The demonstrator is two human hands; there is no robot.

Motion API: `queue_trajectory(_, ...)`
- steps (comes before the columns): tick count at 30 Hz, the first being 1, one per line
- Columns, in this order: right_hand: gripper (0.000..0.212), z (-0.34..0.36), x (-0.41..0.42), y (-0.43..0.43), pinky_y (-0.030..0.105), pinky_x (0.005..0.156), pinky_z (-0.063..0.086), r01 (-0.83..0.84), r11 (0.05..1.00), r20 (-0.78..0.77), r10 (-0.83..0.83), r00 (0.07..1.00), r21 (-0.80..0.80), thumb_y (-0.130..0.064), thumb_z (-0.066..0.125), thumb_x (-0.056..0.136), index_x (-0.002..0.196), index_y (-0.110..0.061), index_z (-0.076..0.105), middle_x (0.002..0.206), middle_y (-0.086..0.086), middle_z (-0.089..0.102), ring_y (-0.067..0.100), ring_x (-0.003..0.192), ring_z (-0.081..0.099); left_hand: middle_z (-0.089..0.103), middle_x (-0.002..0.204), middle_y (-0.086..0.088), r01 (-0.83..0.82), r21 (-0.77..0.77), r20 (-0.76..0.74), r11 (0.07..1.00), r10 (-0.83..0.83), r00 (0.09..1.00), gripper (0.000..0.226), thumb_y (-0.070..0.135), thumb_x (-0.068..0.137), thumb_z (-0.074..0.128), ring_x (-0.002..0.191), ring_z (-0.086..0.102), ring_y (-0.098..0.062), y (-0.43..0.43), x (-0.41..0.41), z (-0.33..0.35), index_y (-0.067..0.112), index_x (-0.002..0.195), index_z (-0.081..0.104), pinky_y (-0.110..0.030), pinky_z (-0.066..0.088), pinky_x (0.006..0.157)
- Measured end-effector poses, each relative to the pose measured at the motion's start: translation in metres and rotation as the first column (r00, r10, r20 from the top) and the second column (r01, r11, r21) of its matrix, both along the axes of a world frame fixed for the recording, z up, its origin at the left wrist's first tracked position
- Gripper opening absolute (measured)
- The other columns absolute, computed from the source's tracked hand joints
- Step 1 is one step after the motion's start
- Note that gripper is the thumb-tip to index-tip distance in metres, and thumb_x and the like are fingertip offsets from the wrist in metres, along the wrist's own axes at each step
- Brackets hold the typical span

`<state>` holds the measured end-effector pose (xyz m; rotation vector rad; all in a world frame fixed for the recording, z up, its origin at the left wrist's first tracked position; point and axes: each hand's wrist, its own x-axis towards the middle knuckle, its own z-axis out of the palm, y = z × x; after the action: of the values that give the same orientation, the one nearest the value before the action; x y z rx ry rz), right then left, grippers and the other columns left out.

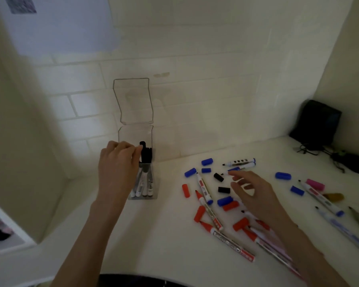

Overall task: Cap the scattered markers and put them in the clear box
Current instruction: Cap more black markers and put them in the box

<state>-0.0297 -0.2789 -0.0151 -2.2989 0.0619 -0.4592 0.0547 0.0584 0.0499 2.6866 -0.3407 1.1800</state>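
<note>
White counter (153, 235): my left hand (116, 164) pinched a black-capped marker (143, 152) upright in the clear box (135, 132) — my right hand (255, 195), fingers spread and empty, hovered just right of two black caps (224, 189).

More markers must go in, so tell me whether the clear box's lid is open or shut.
Open. The lid stands upright above the clear box, whose top is uncovered, with markers inside.

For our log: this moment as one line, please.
left hand pinches marker in box | right hand open near cap | lid open
</note>
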Motion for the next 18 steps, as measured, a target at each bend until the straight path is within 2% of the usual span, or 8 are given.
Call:
queue_trajectory(2,0.030,0.003,-0.003,-0.012,0.007,0.076,0.043,0.006,1.000,0.046,-0.005,0.999,-0.023,-0.023,0.063,0.096,0.124,-0.032,0.063,0.108,-0.012,0.064,-0.004,0.093,0.060,0.075,0.088,-0.010,-0.042,0.005,0.001,0.999,0.042,0.999,0.033,0.026,0.101,0.058,0.089,0.060,-0.036,0.001,-0.003,0.002,0.007,0.083,0.078,-0.043,0.041,0.074)
queue_trajectory(4,0.030,0.005,-0.008,-0.026,0.010,0.079,0.045,0.030,1.000,0.073,-0.029,0.997,-0.006,-0.022,0.064,0.096,0.124,-0.033,0.064,0.107,-0.013,0.064,-0.002,0.093,0.061,0.075,0.102,-0.016,-0.032,-0.047,0.031,0.998,0.033,0.999,0.025,0.022,0.100,0.058,0.097,0.060,-0.041,-0.001,-0.008,0.006,0.005,0.100,0.077,-0.047,0.044,0.081)
queue_trajectory(6,0.029,0.004,-0.012,-0.042,0.020,0.082,0.051,0.060,0.998,0.068,-0.062,0.996,0.035,-0.021,0.064,0.096,0.123,-0.032,0.065,0.107,-0.012,0.065,0.001,0.093,0.061,0.069,0.113,-0.019,0.038,-0.105,0.096,0.994,-0.028,0.995,0.023,0.010,0.097,0.059,0.102,0.057,-0.041,-0.012,-0.018,0.007,0.005,0.116,0.072,-0.048,0.043,0.086)
queue_trajectory(9,0.027,0.004,-0.016,-0.064,0.030,0.080,0.057,0.101,0.993,0.051,-0.104,0.993,0.054,-0.019,0.064,0.096,0.121,-0.029,0.068,0.104,-0.010,0.067,0.006,0.091,0.063,0.065,0.112,-0.010,0.235,-0.171,0.124,0.957,-0.216,0.968,0.030,0.001,0.095,0.058,0.099,0.058,-0.029,-0.050,-0.037,0.000,0.011,0.122,0.068,-0.039,0.049,0.084)
queue_trajectory(11,0.025,0.005,-0.022,-0.081,0.026,0.077,0.055,0.133,0.990,0.057,-0.135,0.989,0.043,-0.016,0.065,0.095,0.116,-0.029,0.069,0.100,-0.008,0.068,0.006,0.089,0.064,0.063,0.107,0.004,0.405,-0.208,0.016,0.891,-0.411,0.912,0.031,0.006,0.096,0.059,0.094,0.060,-0.016,-0.080,-0.043,-0.011,0.020,0.123,0.066,-0.034,0.054,0.084)
queue_trajectory(13,0.023,0.006,-0.030,-0.099,0.020,0.076,0.053,0.178,0.984,0.044,-0.180,0.983,0.026,-0.016,0.066,0.094,0.113,-0.028,0.070,0.099,-0.008,0.069,0.005,0.088,0.065,0.065,0.102,0.012,0.494,-0.225,-0.153,0.840,-0.531,0.833,0.032,0.015,0.095,0.063,0.093,0.061,-0.011,-0.110,-0.045,-0.022,0.029,0.124,0.065,-0.033,0.054,0.088)
queue_trajectory(16,0.016,0.006,-0.045,-0.118,0.011,0.069,0.047,0.188,0.981,-0.008,-0.189,0.982,-0.047,-0.021,0.069,0.092,0.103,-0.032,0.071,0.096,-0.013,0.070,0.001,0.085,0.065,0.067,0.116,0.014,0.507,-0.140,-0.427,0.851,-0.514,0.744,0.033,0.032,0.097,0.063,0.111,0.057,-0.010,-0.149,-0.038,-0.034,0.036,0.131,0.062,-0.027,0.045,0.096)
queue_trajectory(18,0.013,0.005,-0.051,-0.117,0.014,0.070,0.050,0.077,0.991,-0.116,-0.090,0.989,-0.114,-0.027,0.068,0.093,0.103,-0.035,0.071,0.097,-0.020,0.069,-0.003,0.085,0.064,0.066,0.123,0.013,0.491,-0.061,-0.533,0.869,-0.444,0.720,0.034,0.035,0.098,0.062,0.115,0.055,-0.010,-0.168,-0.029,-0.037,0.035,0.133,0.062,-0.024,0.041,0.095)
